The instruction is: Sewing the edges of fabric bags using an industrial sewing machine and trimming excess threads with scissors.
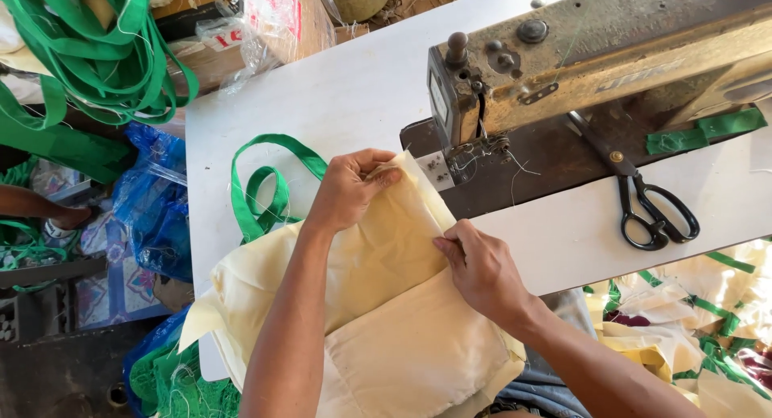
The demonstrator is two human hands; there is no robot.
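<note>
A cream cloth bag [378,305] with green strap handles [265,193] lies on the white sewing table [338,88]. My left hand [350,189] pinches the bag's upper edge close to the presser foot [474,149] of an old yellowish sewing machine [595,56]. My right hand [478,269] grips a fold at the bag's right edge, just in front of the machine bed. Both forearms lie across the cloth and hide part of it.
Black scissors [651,209] lie on the table to the right of the needle. A green strap scrap [708,129] rests on the machine bed. Green straps [88,56] pile at the upper left, blue plastic bags [153,201] on the floor at the left, more cream and green pieces [691,321] at the lower right.
</note>
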